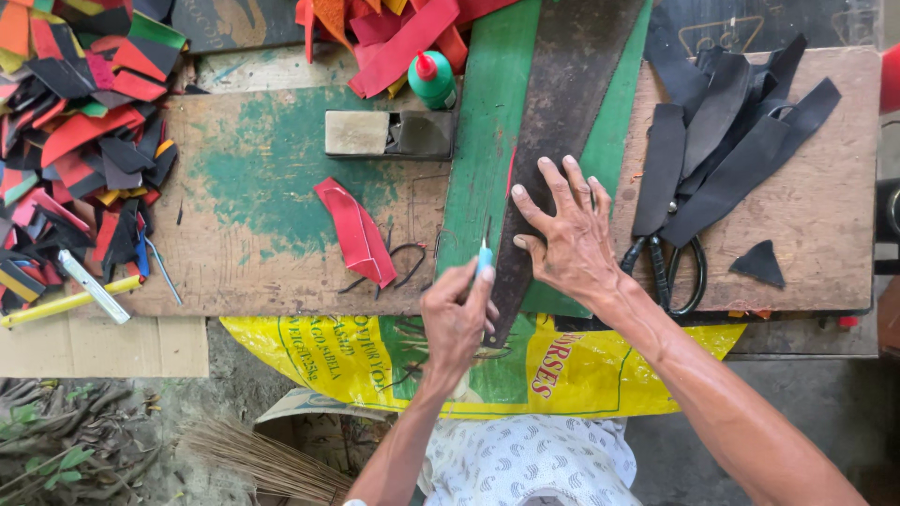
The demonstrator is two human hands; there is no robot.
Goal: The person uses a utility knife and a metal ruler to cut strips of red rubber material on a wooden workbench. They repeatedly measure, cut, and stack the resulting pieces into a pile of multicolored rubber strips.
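My left hand is closed around a thin blue-handled cutting tool, its point at the left edge of a long dark brown strip. The strip lies slantwise on a green board on the worn wooden bench. My right hand lies flat on the strip with fingers spread, pressing it down just right of the blade.
A red leather piece, a grey block and a green bottle with a red cap lie left of the board. Black strips and black scissors sit right. Coloured scraps pile at far left. A yellow sack hangs below.
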